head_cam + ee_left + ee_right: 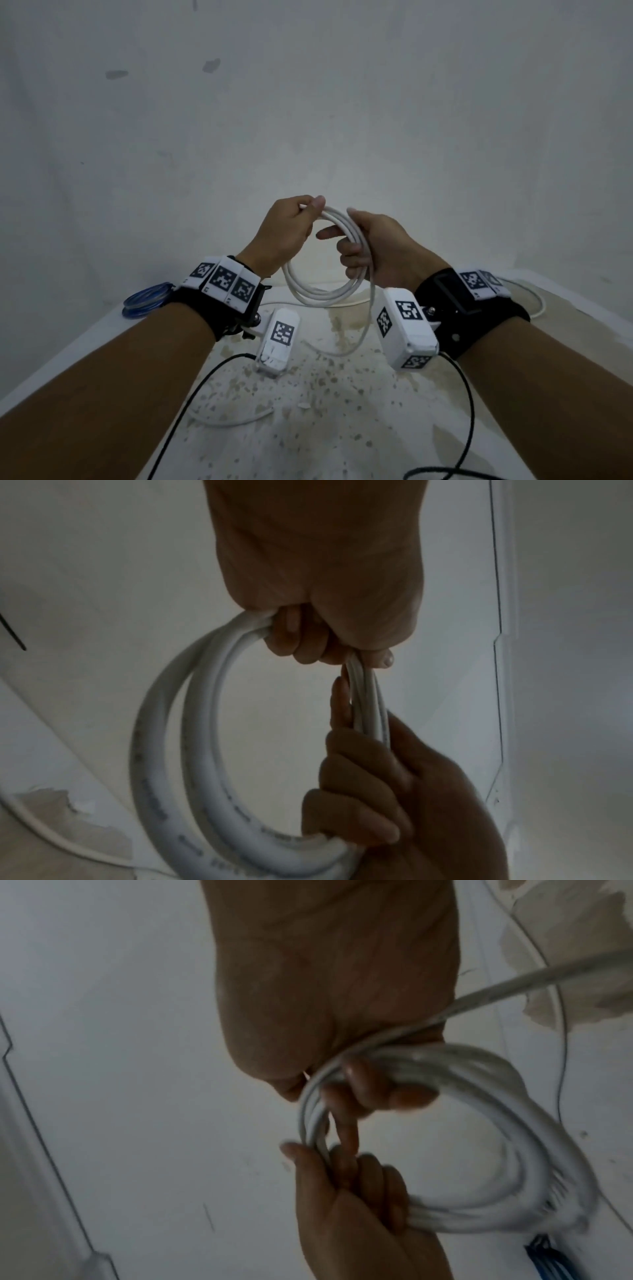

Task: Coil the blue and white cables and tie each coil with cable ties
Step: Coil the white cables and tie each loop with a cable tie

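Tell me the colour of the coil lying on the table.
Blue coil; the head view shows it best.

Counter (342, 428) against plain pale wall (342, 102).
White top, flaked and speckled with brownish patches (339, 329) through the middle; a larger peeled patch (68, 818) seen from the left wrist view. Two dark smudges (210, 65) high on the wall. Thin black cords (191, 397) trailing across the near part of the top, one looping at the right (469, 411).
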The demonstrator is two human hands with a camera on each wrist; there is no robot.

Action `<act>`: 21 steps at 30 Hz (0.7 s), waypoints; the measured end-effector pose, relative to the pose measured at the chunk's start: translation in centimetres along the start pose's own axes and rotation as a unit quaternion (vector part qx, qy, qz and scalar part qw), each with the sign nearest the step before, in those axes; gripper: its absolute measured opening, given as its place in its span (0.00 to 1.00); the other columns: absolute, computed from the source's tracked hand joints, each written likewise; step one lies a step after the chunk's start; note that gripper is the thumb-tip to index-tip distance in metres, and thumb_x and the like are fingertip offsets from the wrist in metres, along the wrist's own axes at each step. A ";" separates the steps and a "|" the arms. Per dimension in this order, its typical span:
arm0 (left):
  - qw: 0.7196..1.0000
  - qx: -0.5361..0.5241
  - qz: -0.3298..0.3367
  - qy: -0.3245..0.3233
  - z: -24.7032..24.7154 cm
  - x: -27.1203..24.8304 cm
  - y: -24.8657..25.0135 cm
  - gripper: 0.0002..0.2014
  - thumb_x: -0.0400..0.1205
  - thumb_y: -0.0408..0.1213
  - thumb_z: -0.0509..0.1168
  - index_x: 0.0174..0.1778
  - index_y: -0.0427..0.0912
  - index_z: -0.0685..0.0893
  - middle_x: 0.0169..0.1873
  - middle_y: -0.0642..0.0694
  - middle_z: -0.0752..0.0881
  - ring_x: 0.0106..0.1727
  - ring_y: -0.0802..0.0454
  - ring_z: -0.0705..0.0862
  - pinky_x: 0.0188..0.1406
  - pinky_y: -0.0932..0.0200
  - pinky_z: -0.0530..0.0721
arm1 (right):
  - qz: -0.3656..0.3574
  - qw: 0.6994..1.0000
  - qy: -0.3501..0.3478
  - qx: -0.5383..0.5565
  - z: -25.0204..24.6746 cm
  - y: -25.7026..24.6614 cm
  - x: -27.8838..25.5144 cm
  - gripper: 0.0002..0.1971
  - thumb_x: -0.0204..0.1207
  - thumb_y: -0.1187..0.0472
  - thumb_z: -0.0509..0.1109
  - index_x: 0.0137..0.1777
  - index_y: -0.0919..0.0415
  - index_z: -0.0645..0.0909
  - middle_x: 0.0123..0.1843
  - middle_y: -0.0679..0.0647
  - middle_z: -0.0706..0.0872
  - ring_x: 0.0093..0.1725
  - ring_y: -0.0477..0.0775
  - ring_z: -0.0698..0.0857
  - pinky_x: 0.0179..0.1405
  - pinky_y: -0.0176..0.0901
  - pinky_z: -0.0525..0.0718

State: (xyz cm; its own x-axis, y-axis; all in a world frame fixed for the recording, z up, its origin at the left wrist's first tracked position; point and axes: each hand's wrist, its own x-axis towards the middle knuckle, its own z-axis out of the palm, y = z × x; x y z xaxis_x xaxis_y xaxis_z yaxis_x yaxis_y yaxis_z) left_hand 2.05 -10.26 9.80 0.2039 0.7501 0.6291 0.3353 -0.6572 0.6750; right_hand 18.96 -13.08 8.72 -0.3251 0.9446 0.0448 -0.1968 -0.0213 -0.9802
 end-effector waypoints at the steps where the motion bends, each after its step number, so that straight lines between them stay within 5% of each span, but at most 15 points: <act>1: 1.000 0.021 0.008 0.005 0.0 0.1 0.0 0.18 0.88 0.48 0.59 0.32 0.48 0.80 0.19 0.53 0.72 0.20 0.58 0.67 0.24 0.63 0.67 | -0.006 0.999 0.030 -0.013 0.4 0.0 0.1 0.30 0.87 0.40 0.52 0.45 0.65 0.84 0.23 0.51 0.67 0.19 0.48 0.62 0.22 0.39 0.68; 4: 0.997 0.079 -0.007 0.015 0.2 0.1 0.2 0.16 0.86 0.53 0.59 0.40 0.49 0.85 0.25 0.53 0.79 0.27 0.58 0.76 0.34 0.56 0.76 | -0.030 0.994 0.103 -0.016 1.4 0.4 0.4 0.28 0.84 0.36 0.57 0.33 0.58 0.74 0.21 0.49 0.65 0.18 0.48 0.60 0.19 0.37 0.60; 7: 0.973 0.217 -0.071 0.040 0.9 -0.1 0.0 0.27 0.81 0.64 0.60 0.66 0.48 0.77 0.57 0.45 0.83 0.58 0.46 0.82 0.62 0.44 0.79 | -0.067 0.982 0.168 0.051 1.3 0.9 1.1 0.26 0.83 0.36 0.58 0.31 0.56 0.70 0.20 0.48 0.65 0.17 0.48 0.60 0.18 0.36 0.60; 8: 0.955 0.275 -0.081 0.079 1.2 -0.5 0.1 0.28 0.80 0.64 0.60 0.67 0.47 0.74 0.62 0.44 0.81 0.64 0.42 0.79 0.66 0.44 0.75 | -0.085 0.973 0.191 0.095 1.1 0.9 1.3 0.26 0.84 0.37 0.58 0.31 0.56 0.70 0.20 0.48 0.64 0.17 0.48 0.60 0.18 0.35 0.60; 10: 0.939 0.311 -0.091 0.118 1.5 -2.0 0.8 0.22 0.84 0.60 0.57 0.54 0.43 0.78 0.52 0.44 0.84 0.58 0.41 0.82 0.56 0.48 0.74 | -0.123 0.946 0.230 0.191 0.6 0.6 1.5 0.27 0.84 0.36 0.56 0.31 0.55 0.68 0.19 0.48 0.62 0.16 0.48 0.59 0.17 0.34 0.60; 12: 0.951 0.232 -0.201 -0.022 2.4 -3.7 1.0 0.30 0.86 0.61 0.50 0.44 0.38 0.84 0.40 0.44 0.88 0.43 0.44 0.86 0.44 0.54 0.80 | -0.161 0.912 0.253 0.280 0.0 0.3 1.7 0.27 0.84 0.35 0.54 0.31 0.55 0.66 0.19 0.48 0.60 0.16 0.48 0.57 0.17 0.34 0.60; 14: 0.913 0.027 -0.374 -0.159 3.8 -5.4 1.3 0.38 0.85 0.65 0.46 0.49 0.31 0.84 0.33 0.41 0.90 0.32 0.47 0.88 0.34 0.59 0.85 | -0.179 0.888 0.257 0.336 -0.3 0.3 1.7 0.27 0.84 0.35 0.53 0.30 0.55 0.65 0.20 0.48 0.60 0.17 0.49 0.57 0.18 0.35 0.60; 15: 0.886 -0.090 -0.427 -0.160 4.3 -5.7 1.2 0.38 0.85 0.65 0.47 0.54 0.29 0.82 0.31 0.39 0.89 0.29 0.47 0.88 0.30 0.60 0.86 | -0.180 0.884 0.251 0.352 -0.3 0.3 1.6 0.28 0.84 0.35 0.53 0.31 0.55 0.65 0.21 0.48 0.60 0.17 0.49 0.57 0.19 0.35 0.60; 18: 0.825 -0.354 -0.441 -0.012 5.0 -4.7 0.5 0.28 0.89 0.53 0.51 0.59 0.26 0.77 0.36 0.34 0.88 0.28 0.44 0.89 0.23 0.59 0.86 | -0.169 0.891 0.232 0.352 0.3 0.8 1.5 0.28 0.84 0.35 0.52 0.30 0.55 0.65 0.21 0.48 0.59 0.17 0.49 0.56 0.18 0.34 0.59; 21: 0.835 -0.385 -0.377 0.112 4.6 -2.9 -0.5 0.14 0.88 0.29 0.54 0.64 0.27 0.80 0.44 0.34 0.89 0.40 0.43 0.89 0.36 0.55 0.90 | -0.133 0.914 0.233 0.304 0.4 1.9 1.4 0.27 0.84 0.34 0.53 0.31 0.54 0.65 0.21 0.48 0.59 0.17 0.48 0.57 0.18 0.35 0.61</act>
State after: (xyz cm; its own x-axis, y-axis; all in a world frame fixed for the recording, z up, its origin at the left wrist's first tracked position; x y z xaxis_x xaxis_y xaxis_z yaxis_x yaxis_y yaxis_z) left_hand 5.52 -11.81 5.91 -0.0044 0.9960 -0.0896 -0.4179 0.0796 0.9050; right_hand 17.71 -11.92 6.96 0.2099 0.9769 0.0410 -0.7348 0.1853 -0.6525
